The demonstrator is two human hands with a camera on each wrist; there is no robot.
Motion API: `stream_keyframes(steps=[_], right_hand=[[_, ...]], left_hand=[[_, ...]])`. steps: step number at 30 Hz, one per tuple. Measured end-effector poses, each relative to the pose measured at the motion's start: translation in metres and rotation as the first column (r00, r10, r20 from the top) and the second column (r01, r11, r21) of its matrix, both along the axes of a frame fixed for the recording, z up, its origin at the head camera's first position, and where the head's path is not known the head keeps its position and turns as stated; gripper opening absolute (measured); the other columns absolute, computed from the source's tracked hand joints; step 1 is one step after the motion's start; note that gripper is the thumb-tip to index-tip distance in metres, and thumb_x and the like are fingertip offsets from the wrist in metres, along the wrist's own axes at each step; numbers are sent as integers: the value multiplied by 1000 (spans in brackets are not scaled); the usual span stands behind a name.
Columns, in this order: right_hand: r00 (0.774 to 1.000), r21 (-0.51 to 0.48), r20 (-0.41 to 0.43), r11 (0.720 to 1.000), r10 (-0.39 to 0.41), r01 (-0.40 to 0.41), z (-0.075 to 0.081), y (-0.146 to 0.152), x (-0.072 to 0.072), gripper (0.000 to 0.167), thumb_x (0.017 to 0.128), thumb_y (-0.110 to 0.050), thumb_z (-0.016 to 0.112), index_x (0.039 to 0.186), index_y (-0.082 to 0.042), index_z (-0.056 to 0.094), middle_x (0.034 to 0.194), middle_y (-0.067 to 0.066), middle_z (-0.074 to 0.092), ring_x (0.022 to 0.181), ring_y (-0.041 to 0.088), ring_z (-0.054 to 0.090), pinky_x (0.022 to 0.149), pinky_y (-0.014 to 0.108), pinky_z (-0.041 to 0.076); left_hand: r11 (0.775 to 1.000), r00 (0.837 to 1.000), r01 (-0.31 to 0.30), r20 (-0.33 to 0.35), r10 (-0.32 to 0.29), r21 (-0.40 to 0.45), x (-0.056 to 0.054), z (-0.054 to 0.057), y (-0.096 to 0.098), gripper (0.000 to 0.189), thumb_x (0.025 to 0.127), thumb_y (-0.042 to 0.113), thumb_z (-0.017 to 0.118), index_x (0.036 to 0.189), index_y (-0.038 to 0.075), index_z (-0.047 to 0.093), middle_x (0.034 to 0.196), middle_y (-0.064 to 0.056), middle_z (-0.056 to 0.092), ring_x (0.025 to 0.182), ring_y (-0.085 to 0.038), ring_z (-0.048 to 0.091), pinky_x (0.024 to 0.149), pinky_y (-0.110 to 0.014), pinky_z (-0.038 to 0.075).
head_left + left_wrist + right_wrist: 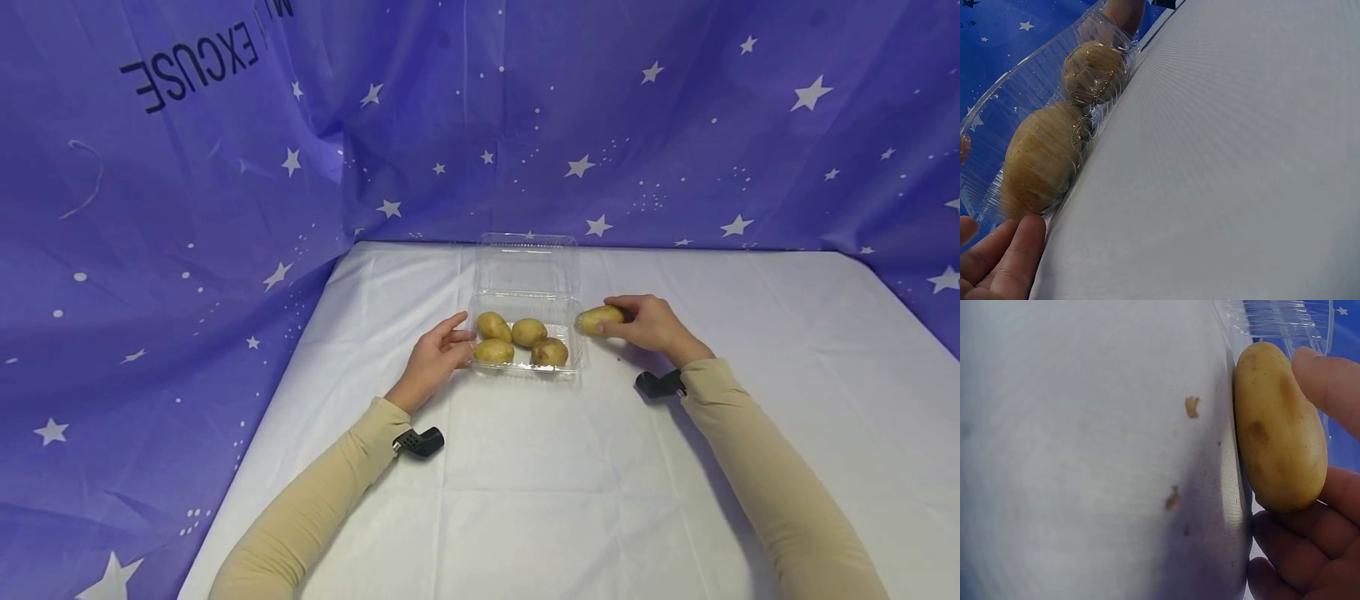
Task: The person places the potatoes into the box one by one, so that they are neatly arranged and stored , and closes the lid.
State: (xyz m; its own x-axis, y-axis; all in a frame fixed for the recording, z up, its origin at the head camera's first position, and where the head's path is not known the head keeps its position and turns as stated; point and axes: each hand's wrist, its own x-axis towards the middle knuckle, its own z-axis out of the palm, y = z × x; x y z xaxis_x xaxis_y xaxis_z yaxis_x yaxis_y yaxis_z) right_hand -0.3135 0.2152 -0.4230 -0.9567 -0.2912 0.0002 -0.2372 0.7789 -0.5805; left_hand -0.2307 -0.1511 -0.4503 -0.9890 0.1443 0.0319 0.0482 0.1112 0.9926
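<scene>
A clear plastic clamshell container [525,367] lies with its lid raised at the back. Several potatoes [528,332] sit inside it; the left wrist view shows a potato [1044,156] through the ribbed wall. At the container's left side, my left hand [435,360] touches the wall with its fingertips [1025,240]. My right hand [651,323] grips an oblong potato [598,320] between thumb and fingers, just right of the container. In the right wrist view this potato [1282,428] shows brown spots and is low against the white cloth.
A white cloth [540,483] covers the table. Small brown bits [1192,407] lie on it near my right hand. A purple star-printed curtain [487,108] hangs behind and to the left. Each wrist carries a black camera mount [422,442].
</scene>
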Motion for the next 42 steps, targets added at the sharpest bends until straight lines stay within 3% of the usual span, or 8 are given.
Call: stream_keyframes(steps=[11, 27, 42], right_hand=[[999, -38, -30, 999, -16, 15, -2, 0, -1, 57, 82, -28, 83, 128, 2, 68, 113, 22, 74, 99, 27, 65, 86, 28, 52], [997, 7, -23, 997, 73, -72, -1, -4, 0, 68, 79, -20, 85, 138, 3, 60, 127, 29, 68, 113, 40, 65, 105, 54, 52], [995, 9, -98, 1000, 16, -15, -1, -2, 3, 65, 75, -25, 90, 130, 1, 68, 122, 25, 71, 109, 39, 68, 100, 52, 54]], left_hand=[[1000, 1000, -2, 4, 2, -1, 0, 1, 0, 64, 97, 5, 60, 156, 2, 37, 135, -30, 61, 93, -8, 67, 83, -24, 63], [1000, 1000, -13, 4, 13, -10, -1, 0, 0, 63, 97, 5, 60, 156, 3, 39, 135, -30, 61, 95, -11, 68, 84, -25, 63], [1000, 1000, -10, 12, 10, 6, -1, 0, 0, 63, 97, 4, 59, 156, 2, 38, 135, -30, 61, 94, -8, 66, 81, -21, 63]])
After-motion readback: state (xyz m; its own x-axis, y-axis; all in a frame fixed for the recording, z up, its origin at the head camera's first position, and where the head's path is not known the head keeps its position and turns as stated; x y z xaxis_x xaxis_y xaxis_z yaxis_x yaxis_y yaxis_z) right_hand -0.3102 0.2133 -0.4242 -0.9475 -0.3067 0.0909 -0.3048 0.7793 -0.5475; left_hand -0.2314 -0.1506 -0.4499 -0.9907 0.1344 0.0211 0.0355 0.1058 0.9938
